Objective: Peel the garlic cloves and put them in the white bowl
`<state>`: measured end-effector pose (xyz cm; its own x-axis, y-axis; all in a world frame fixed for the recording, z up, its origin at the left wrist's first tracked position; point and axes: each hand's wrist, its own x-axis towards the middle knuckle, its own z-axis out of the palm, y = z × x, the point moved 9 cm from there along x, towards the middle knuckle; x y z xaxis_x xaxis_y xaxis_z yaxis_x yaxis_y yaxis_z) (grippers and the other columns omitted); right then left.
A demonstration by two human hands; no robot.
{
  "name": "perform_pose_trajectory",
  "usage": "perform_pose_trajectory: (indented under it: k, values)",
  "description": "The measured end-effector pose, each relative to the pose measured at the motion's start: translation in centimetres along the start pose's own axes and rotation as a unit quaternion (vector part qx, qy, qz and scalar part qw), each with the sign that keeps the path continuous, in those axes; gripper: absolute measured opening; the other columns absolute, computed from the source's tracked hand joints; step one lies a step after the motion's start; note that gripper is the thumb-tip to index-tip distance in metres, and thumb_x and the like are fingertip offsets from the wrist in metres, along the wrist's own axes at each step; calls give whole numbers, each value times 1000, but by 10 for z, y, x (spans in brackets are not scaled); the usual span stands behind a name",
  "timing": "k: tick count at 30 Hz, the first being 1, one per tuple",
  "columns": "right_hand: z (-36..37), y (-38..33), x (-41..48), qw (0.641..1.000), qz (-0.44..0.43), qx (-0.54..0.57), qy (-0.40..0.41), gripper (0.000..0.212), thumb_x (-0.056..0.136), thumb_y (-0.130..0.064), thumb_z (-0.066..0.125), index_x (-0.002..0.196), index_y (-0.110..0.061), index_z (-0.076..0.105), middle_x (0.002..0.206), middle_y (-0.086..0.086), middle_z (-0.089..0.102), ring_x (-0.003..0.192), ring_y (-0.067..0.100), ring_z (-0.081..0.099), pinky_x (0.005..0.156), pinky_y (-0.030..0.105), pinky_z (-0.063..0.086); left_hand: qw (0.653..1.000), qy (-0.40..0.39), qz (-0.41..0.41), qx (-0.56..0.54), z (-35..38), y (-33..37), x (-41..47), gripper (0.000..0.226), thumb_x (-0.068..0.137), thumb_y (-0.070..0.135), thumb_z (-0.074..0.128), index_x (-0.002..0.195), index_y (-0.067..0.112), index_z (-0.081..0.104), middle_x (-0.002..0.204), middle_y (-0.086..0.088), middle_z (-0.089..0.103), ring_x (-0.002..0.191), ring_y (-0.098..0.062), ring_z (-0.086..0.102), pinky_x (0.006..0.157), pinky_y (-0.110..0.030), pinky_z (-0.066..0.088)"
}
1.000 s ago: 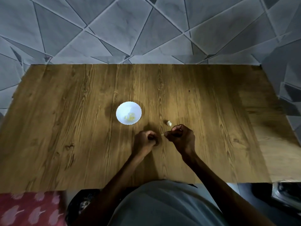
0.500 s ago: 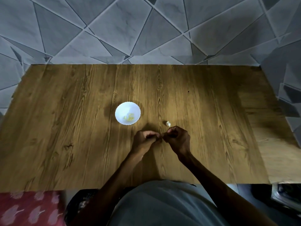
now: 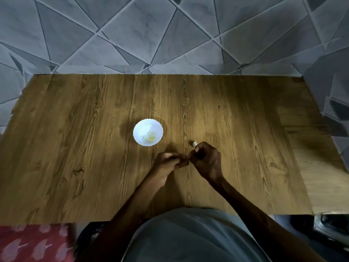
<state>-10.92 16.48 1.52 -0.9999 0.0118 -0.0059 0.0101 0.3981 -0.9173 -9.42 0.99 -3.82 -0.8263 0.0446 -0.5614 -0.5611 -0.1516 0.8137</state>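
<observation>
- Wooden table [image 3: 75,148]: white bowl [image 3: 139,127] near centre, with blurred yellowish peeled cloves [image 3: 150,138] inside.
- Left hand [image 3: 170,163] and right hand [image 3: 206,160]: fingers curled, tips meeting; anything held hidden, grip not determinable.
- Pale garlic clove [image 3: 194,143] just beside right fingertips; contact unclear.

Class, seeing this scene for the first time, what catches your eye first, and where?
The white bowl shines brightest, near the middle of the wooden table, yellowish bits inside. Right of it and nearer the person, the left hand and right hand meet at curled fingertips; anything between them is hidden. A small pale garlic piece lies just beyond the right hand.
</observation>
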Motion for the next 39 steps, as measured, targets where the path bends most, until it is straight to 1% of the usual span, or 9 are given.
perform_pose_trajectory:
  k: [4,7,11,13,16,21,24,29,39]
  values:
    - [-1,-27,-3,991,-126,-45,7,19,83,-1,72,81,-11,56,75,-1,64,68,12,65,59,26,54,976,-21,-129,-174,10,-8,-7,15,92,-11,52,90,-10,67,84,-16,72,73,-17,72,73,-22,58]
    - [-2,-6,-2,999,-18,-29,25,14,83,-4,73,86,-10,60,75,1,68,69,13,68,60,25,56,993,10,73,94,0,19,-4,10,88,0,64,93,0,73,90,-12,74,81,-17,71,77,-27,58]
    - [14,47,-9,920,311,241,-4,17,84,4,68,99,11,65,83,18,67,75,24,66,62,26,57,868,49,337,362,14,55,-25,12,88,10,67,96,13,75,88,8,74,81,-1,67,72,-13,53]
    - [14,48,-10,914,321,248,-6,5,84,5,67,89,8,68,88,25,65,81,28,65,66,28,57,884,52,304,352,10,50,-19,12,89,15,69,98,13,75,90,8,73,82,0,67,75,-13,54]
    - [5,31,-5,958,209,194,13,18,84,4,68,82,-11,58,89,18,72,88,29,70,73,36,57,995,1,38,88,1,19,-4,9,90,5,65,95,1,71,83,-3,75,76,-9,72,77,-21,58]
    - [-3,-23,2,996,-82,22,15,27,82,3,70,80,-16,52,79,3,70,77,17,71,65,31,56,921,-25,-268,-282,11,-8,-18,16,92,-8,54,83,-12,66,75,-21,71,61,-20,72,56,-22,58]
    - [-1,-20,1,997,-57,56,13,21,83,5,70,81,-7,53,81,7,71,80,19,72,68,31,58,952,-48,-221,-206,5,-6,-15,14,92,-6,55,88,-7,68,81,-15,73,71,-17,73,64,-20,59]
    - [9,27,-7,926,212,311,6,22,88,12,54,83,-9,55,86,12,73,86,22,70,77,37,53,998,-44,25,29,-6,23,-5,16,90,-3,62,104,-11,65,93,-16,70,81,-18,71,75,-21,57]
    - [9,20,-7,955,190,228,5,18,86,10,62,85,-7,57,92,18,74,92,28,72,75,34,55,998,-50,15,39,2,18,-9,18,89,-4,63,106,-5,67,95,-12,72,84,-13,72,73,-19,55]
